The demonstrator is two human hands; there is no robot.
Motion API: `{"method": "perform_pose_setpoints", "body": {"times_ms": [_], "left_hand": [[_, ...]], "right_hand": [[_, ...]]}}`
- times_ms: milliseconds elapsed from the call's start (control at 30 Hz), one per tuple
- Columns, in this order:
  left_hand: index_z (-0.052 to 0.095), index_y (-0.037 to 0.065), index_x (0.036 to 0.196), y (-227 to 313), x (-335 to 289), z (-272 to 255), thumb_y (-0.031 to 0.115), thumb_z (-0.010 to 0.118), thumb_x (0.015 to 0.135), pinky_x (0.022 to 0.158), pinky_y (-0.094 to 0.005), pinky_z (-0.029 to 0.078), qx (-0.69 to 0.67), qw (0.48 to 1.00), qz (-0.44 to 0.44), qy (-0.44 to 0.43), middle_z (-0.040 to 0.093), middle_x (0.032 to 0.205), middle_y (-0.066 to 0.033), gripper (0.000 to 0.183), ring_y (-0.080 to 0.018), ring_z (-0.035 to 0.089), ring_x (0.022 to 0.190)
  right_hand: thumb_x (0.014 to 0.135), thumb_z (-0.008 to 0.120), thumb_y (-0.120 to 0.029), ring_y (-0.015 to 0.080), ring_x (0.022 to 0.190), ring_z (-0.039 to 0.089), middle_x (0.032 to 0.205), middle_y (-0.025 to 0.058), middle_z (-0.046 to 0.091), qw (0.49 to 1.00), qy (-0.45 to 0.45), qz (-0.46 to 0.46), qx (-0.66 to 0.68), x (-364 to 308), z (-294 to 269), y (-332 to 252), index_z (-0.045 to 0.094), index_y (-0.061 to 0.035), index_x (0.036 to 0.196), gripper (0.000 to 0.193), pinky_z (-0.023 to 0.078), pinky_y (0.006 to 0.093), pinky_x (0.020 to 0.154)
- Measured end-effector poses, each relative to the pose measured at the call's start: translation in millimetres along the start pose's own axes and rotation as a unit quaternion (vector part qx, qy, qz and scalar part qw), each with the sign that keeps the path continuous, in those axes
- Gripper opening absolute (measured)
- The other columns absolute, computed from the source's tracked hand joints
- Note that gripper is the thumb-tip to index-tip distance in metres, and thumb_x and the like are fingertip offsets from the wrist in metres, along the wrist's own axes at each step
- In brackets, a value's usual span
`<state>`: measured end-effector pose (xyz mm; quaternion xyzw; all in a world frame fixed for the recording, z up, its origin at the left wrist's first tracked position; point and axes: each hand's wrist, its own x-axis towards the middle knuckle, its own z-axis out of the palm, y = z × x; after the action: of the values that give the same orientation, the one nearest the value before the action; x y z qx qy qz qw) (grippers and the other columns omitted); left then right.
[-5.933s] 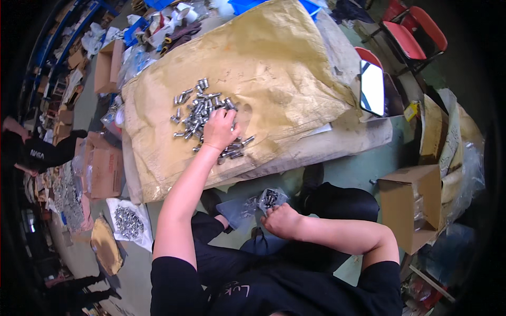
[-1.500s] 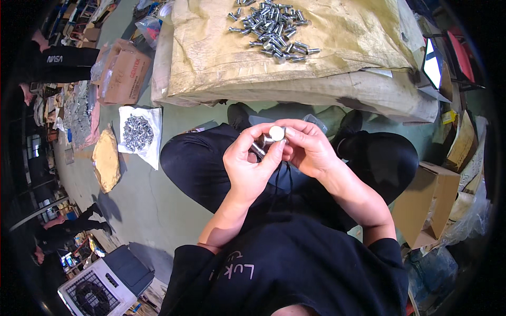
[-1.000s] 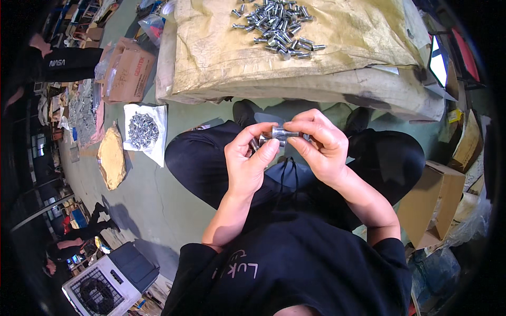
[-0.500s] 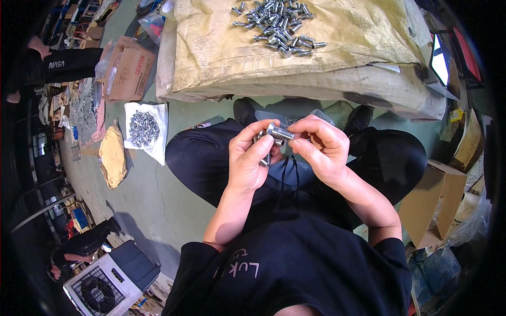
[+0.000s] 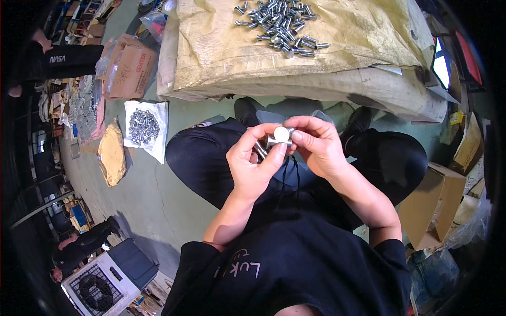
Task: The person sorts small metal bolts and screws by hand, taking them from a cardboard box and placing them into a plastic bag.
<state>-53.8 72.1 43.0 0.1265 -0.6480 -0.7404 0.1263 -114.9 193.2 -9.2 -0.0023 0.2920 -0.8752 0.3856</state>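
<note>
Several shiny metal bolts are gathered in my hands above my lap. My left hand (image 5: 250, 164) is closed around some of them, their shanks showing between thumb and fingers. One bolt (image 5: 281, 134) has its round flat head turned up and catching bright light at my left fingertips. My right hand (image 5: 319, 146) is pinched on the far end of a bolt, close against the left fingers. Its other fingers curl in, so part of what it grips is hidden. A loose pile of similar bolts (image 5: 284, 23) lies ahead on a surface covered with yellowish wrapping (image 5: 353, 39).
Left on the floor are a white bag of small metal parts (image 5: 144, 126), a yellowish flat bundle (image 5: 112, 158) and a cardboard box (image 5: 129, 68). A fan unit (image 5: 100, 287) stands lower left. An open carton (image 5: 435, 205) is at my right. Other people show at the left edge.
The bolt between my fingertips has turned from lying sideways to showing its round head. My left thumb has shifted right, and both hands have drawn closer together.
</note>
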Motion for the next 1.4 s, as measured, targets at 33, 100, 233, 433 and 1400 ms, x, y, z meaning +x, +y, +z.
{"method": "perform_pose_setpoints", "body": {"times_ms": [33, 100, 233, 433, 1400], "left_hand": [[0.055, -0.003, 0.097, 3, -1, 3, -0.001, 0.061, 0.075, 0.064, -0.0185, 0.043, 0.028, 0.999, 0.021, -0.013, 0.059, 0.08, -0.0037, 0.023, -0.0079, 0.055, 0.072], [0.056, -0.003, 0.096, -2, -3, 2, -0.001, 0.062, 0.074, 0.064, -0.0183, 0.042, 0.029, 1.0, 0.002, 0.0, 0.059, 0.078, -0.0027, 0.023, -0.0068, 0.054, 0.07], [0.059, -0.002, 0.092, -10, -5, -1, 0.0, 0.065, 0.071, 0.062, -0.018, 0.039, 0.09, 0.996, 0.019, 0.011, 0.059, 0.075, -0.0015, 0.022, -0.0053, 0.05, 0.066], [0.057, -0.003, 0.094, -12, -6, -5, -0.001, 0.063, 0.073, 0.063, -0.0199, 0.043, 0.143, 0.989, 0.038, -0.002, 0.059, 0.077, -0.0038, 0.022, -0.0078, 0.054, 0.068], [0.057, -0.003, 0.101, -28, -3, -21, -0.004, 0.059, 0.074, 0.063, -0.0183, 0.041, 0.059, 0.993, -0.087, 0.062, 0.057, 0.081, -0.002, 0.027, -0.0059, 0.051, 0.07]], "right_hand": [[0.079, 0.058, -0.003, 0.0118, 0.067, 0.055, 0.083, 0.0077, 0.06, 1.0, 0.001, 0.001, -0.001, 0, 1, 0, 0.058, 0.0021, 0.098, 0.019, 0.046, 0.0224, 0.064], [0.078, 0.059, -0.006, 0.0134, 0.068, 0.056, 0.085, 0.0091, 0.061, 0.994, 0.013, 0.079, 0.08, 0, 3, 1, 0.057, 0.0018, 0.1, 0.023, 0.047, 0.0235, 0.064], [0.079, 0.057, -0.005, 0.0162, 0.073, 0.057, 0.09, 0.0106, 0.06, 0.987, -0.005, 0.103, 0.12, 1, -1, 3, 0.056, 0.0029, 0.102, 0.024, 0.048, 0.0258, 0.065], [0.076, 0.061, -0.007, 0.0191, 0.086, 0.059, 0.094, 0.0107, 0.06, 0.98, -0.028, 0.132, 0.147, 1, -4, 1, 0.055, 0.002, 0.103, 0.029, 0.05, 0.0307, 0.078], [0.075, 0.063, -0.005, 0.0088, 0.06, 0.055, 0.073, 0.0052, 0.062, 0.996, 0.026, -0.003, -0.09, 11, -17, 12, 0.06, 0.0016, 0.092, 0.018, 0.044, 0.021, 0.056]]}}
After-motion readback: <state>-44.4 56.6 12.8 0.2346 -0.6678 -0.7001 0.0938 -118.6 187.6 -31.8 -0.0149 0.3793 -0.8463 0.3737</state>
